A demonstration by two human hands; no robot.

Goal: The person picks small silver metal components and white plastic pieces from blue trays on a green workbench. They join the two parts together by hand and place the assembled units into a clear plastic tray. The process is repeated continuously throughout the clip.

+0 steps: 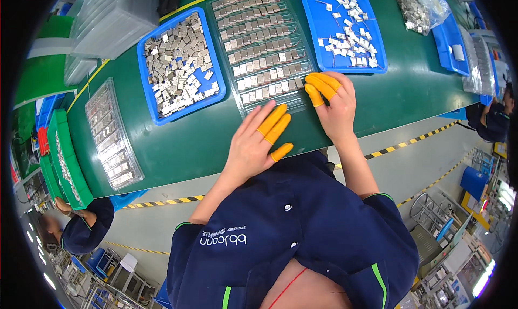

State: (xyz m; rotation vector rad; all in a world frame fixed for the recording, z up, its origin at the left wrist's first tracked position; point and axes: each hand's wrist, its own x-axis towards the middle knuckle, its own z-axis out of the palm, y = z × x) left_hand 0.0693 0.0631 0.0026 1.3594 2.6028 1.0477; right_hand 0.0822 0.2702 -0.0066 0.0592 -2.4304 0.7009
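Observation:
A clear plastic tray (300,100) stands in front of me, holding several rows of small metal-and-white connector-like parts (268,69). My left hand (252,139) is at the tray's near edge, fingers stretched and thumb apart, with nothing seen in it. Three of its digits wear yellow finger cots. By the right end of the near rows, my right hand (335,101) has its yellow-capped thumb and fingers bent together. Whatever lies between those fingertips is hidden. Left of the tray is a blue tray (144,71) heaped with the same loose parts.
A second blue tray (377,45) at the right bears white pieces with short wires. Another filled clear tray (111,134) lies at the left. Stacked clear trays (116,20), a bag of parts (418,9) and a blue bin (450,45) stand farther out. Co-workers (89,225) are at both sides.

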